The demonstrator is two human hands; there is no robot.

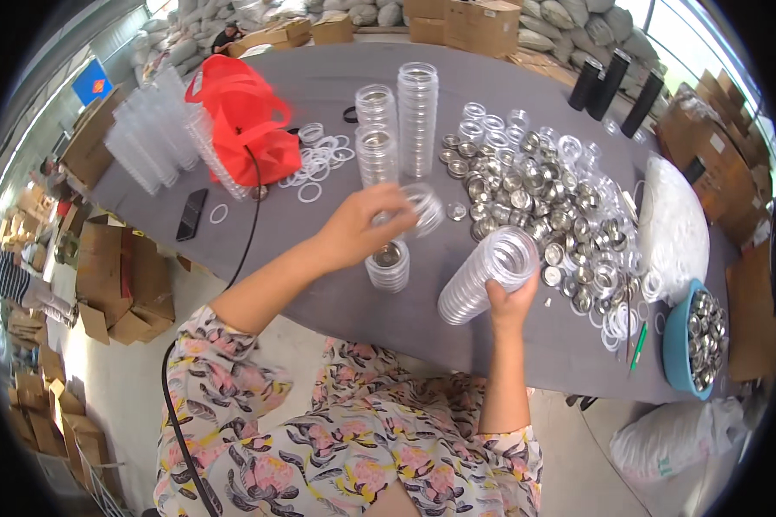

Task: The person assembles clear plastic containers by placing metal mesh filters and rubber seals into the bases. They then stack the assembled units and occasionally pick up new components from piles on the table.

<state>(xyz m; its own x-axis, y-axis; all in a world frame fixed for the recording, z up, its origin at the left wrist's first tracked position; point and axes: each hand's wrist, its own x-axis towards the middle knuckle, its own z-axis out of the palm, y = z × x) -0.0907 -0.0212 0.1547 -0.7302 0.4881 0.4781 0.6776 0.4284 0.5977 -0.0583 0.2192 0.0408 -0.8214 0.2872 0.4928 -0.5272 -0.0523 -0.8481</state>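
Note:
My left hand (pixel 366 222) is closed on a clear round plastic cap (pixel 424 209), blurred by motion, above the table. Just below it stands a short stack of clear caps (pixel 388 267) with a metal piece showing in its top. In my right hand (pixel 513 303) a long stack of clear plastic caps (pixel 474 284) is held tilted, its open end up and to the right. Beyond my left hand rise more clear stacks, the tallest one (pixel 417 121) beside two shorter ones (pixel 377 146). A heap of silver metal cups (pixel 526 194) lies right of them.
White rings (pixel 323 159) lie near a red bag (pixel 237 121) and clear stacks (pixel 155 129) at left. A phone (pixel 192 214) and black cable (pixel 252 215) are nearby. Right are a blue basin (pixel 679 345), white bag (pixel 674 224), green pen (pixel 639 346) and black cylinders (pixel 608 84).

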